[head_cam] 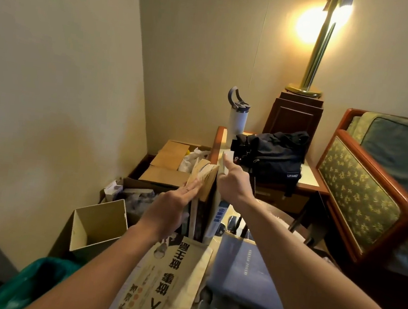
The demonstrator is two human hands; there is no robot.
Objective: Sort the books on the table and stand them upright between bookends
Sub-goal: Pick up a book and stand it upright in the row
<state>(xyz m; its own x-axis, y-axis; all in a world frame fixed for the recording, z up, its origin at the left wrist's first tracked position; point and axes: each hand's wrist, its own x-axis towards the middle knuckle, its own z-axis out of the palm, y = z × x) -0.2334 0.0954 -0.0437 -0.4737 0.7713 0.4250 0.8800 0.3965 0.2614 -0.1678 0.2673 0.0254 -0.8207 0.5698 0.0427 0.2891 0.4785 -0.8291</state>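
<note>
Books (204,205) upright; left grip (167,211) flat against, right grip (232,186) pinching them; bag (274,158): LIPANO.

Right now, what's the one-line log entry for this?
step: steadying | left hand: presses upright books | right hand: grips blue-white book | lying flat: cream book, blue book

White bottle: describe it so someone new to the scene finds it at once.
Find the lit brass lamp in the corner; below it sits a low side table. The white bottle stands upright at the table's far left corner, beside a dark bag. Unlike its neighbours it is tall and pale, with a dark lid and loop handle.
</note>
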